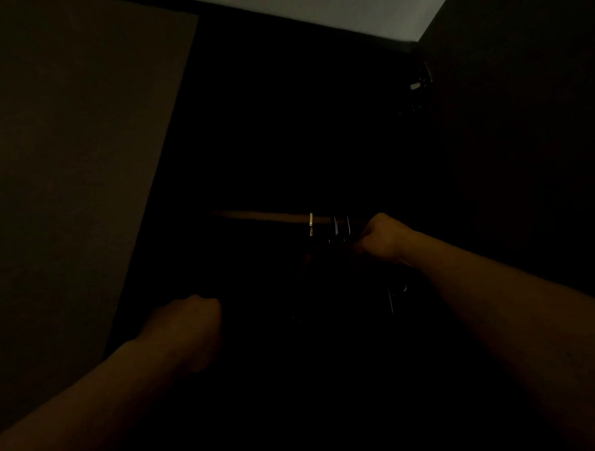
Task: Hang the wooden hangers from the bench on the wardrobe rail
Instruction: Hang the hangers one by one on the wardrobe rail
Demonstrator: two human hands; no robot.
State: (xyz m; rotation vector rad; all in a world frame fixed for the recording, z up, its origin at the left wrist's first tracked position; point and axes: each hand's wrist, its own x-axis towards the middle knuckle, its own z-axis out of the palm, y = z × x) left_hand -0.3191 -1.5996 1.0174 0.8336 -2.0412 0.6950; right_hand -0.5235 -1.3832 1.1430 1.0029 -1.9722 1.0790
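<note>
The view is very dark, inside a wardrobe. A wooden rail [268,215] runs across the middle. Metal hooks [342,224] of hangers sit over the rail just left of my right hand [384,239]. That hand is closed at rail height, right beside the hooks; the dark hanger bodies below are barely visible, and I cannot see what the fingers hold. My left hand [188,322] is lower and to the left, fingers curled in a fist; whether it holds something is hidden in the dark.
A wardrobe door or side panel [77,148] stands on the left. A pale ceiling strip [332,11] shows at the top. A dark wall fills the right side, with a small shiny fitting [419,82] high up.
</note>
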